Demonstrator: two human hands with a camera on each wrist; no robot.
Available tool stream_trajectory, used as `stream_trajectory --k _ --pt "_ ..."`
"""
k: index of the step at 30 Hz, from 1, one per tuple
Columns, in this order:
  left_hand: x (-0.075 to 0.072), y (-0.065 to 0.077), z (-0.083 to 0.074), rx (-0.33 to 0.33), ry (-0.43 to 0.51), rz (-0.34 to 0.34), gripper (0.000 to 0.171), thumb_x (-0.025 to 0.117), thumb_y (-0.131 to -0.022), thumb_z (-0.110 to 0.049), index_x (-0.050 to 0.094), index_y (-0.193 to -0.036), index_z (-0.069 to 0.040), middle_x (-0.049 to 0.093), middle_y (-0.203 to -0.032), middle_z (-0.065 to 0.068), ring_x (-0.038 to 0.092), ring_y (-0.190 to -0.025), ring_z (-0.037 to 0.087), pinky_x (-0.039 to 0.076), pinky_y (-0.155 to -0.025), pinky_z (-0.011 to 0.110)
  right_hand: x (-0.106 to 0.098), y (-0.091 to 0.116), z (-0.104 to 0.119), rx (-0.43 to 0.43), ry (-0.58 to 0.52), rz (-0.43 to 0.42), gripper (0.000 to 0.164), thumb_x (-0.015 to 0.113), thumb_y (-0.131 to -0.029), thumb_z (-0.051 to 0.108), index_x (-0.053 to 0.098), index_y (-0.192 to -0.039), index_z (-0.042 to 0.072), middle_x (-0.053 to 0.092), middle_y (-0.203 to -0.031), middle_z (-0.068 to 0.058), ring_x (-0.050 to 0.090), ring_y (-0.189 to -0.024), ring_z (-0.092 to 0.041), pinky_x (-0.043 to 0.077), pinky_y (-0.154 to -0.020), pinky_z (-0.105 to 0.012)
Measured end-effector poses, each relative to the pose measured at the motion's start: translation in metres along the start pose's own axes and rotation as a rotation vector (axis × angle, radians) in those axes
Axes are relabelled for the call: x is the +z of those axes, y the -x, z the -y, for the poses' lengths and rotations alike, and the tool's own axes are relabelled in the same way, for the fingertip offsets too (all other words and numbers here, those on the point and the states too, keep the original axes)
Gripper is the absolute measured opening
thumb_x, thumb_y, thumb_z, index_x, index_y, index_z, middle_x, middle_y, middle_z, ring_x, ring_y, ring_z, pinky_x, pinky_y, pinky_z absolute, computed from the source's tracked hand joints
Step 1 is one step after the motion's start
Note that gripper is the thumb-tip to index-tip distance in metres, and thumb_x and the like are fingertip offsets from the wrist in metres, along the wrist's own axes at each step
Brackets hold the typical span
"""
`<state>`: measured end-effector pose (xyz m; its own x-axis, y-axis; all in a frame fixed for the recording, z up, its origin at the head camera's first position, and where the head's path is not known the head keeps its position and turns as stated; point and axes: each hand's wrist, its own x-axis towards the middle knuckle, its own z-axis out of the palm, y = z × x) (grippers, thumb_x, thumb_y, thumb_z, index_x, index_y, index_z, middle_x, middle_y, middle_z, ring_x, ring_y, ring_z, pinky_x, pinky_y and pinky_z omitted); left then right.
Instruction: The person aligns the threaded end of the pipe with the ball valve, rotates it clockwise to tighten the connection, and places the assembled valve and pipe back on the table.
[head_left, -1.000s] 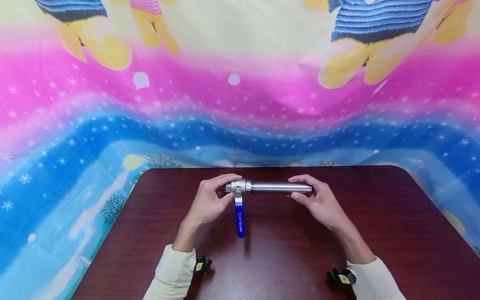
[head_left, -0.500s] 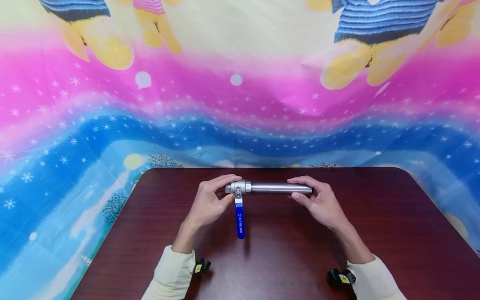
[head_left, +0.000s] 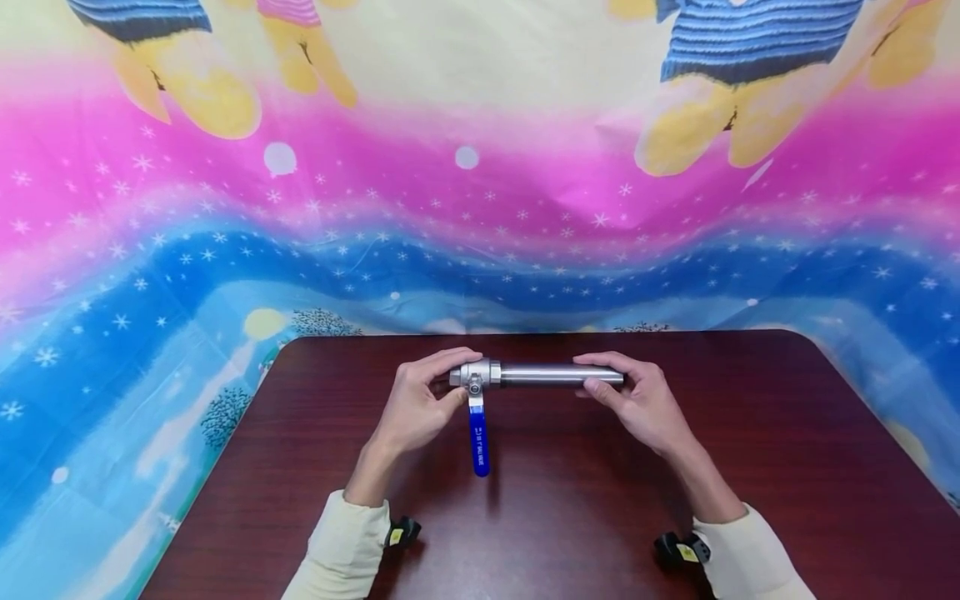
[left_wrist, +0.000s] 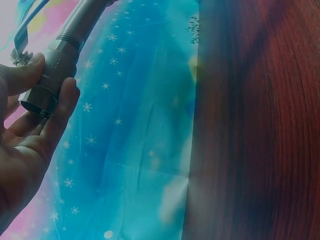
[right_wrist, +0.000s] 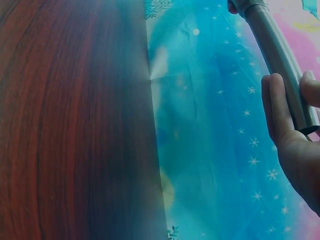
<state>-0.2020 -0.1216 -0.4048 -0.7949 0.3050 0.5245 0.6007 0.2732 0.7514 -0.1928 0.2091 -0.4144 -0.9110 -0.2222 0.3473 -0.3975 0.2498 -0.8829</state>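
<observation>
A steel ball valve with a blue lever handle is joined to a straight steel pipe. My left hand grips the valve body at its left end, thumb in front and fingers behind. In the left wrist view the valve's open end faces me, and threads show where the pipe meets the valve. At the pipe's free end, my right hand pinches it between thumb and fingers. The right wrist view shows the pipe lying along those fingers. The assembly is held level above the table, its lever pointing toward me.
A dark red-brown wooden table lies beneath the hands. Behind it hangs a colourful printed curtain that meets the far edge. Black wrist devices sit at both cream sleeves.
</observation>
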Motion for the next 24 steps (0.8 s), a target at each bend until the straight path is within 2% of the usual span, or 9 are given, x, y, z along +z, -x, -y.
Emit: stream_trajectory --k 4,9,13,17,20,24 --pt "-0.0005 0.0001 0.0003 0.02 0.003 -0.006 0.054 0.073 -0.08 0.02 0.076 -0.129 -0.004 0.075 -0.134 0.017 0.072 -0.107 0.023 0.066 -0.085 0.029 -0.0009 -0.0001 0.0001 -0.004 0.012 0.022 0.032 0.068 -0.103 0.003 0.071 -0.135 0.0 0.075 -0.119 -0.027 0.081 -0.091 -0.008 0.055 -0.063 -0.018" --pt "-0.0006 -0.0001 0.001 0.023 0.004 -0.008 0.054 0.072 -0.08 0.021 0.076 -0.129 -0.003 0.075 -0.133 0.016 0.073 -0.108 0.023 0.065 -0.087 0.027 -0.0011 -0.0001 -0.0002 -0.031 0.006 0.058 0.032 0.064 -0.106 0.004 0.068 -0.137 -0.001 0.074 -0.121 -0.028 0.081 -0.092 -0.012 0.061 -0.073 -0.019" --pt "-0.0015 0.0002 0.0006 0.014 0.003 -0.006 0.056 0.072 -0.081 0.021 0.077 -0.129 -0.005 0.075 -0.134 0.016 0.073 -0.106 0.024 0.066 -0.087 0.03 -0.0009 0.0007 -0.0002 -0.059 0.022 0.088 0.036 0.065 -0.105 0.003 0.066 -0.141 0.004 0.072 -0.125 -0.023 0.082 -0.096 -0.016 0.062 -0.076 -0.02" --pt "-0.0037 0.0002 -0.0003 0.003 0.0 -0.008 0.055 0.072 -0.081 0.021 0.077 -0.13 -0.006 0.075 -0.134 0.016 0.073 -0.104 0.023 0.067 -0.086 0.033 0.0009 0.0008 0.0 -0.112 0.01 0.118 0.043 0.066 -0.102 -0.004 0.062 -0.144 0.005 0.063 -0.134 -0.016 0.081 -0.1 -0.022 0.064 -0.081 -0.023" --pt "-0.005 -0.0004 -0.0009 -0.004 0.006 -0.008 0.056 0.072 -0.081 0.021 0.077 -0.13 -0.005 0.075 -0.134 0.015 0.073 -0.104 0.022 0.067 -0.086 0.033 0.0027 0.0004 0.0008 -0.145 0.023 0.104 0.045 0.068 -0.099 -0.008 0.064 -0.142 0.006 0.06 -0.134 -0.011 0.079 -0.098 -0.018 0.063 -0.077 -0.022" --pt "-0.0052 -0.0011 -0.0005 -0.013 0.019 0.003 0.056 0.071 -0.081 0.022 0.076 -0.13 -0.004 0.075 -0.134 0.016 0.072 -0.104 0.022 0.066 -0.088 0.03 0.0042 0.0001 0.0021 -0.143 0.099 0.027 0.044 0.075 -0.095 -0.006 0.071 -0.135 0.012 0.067 -0.128 -0.005 0.069 -0.086 -0.005 0.054 -0.06 -0.02"
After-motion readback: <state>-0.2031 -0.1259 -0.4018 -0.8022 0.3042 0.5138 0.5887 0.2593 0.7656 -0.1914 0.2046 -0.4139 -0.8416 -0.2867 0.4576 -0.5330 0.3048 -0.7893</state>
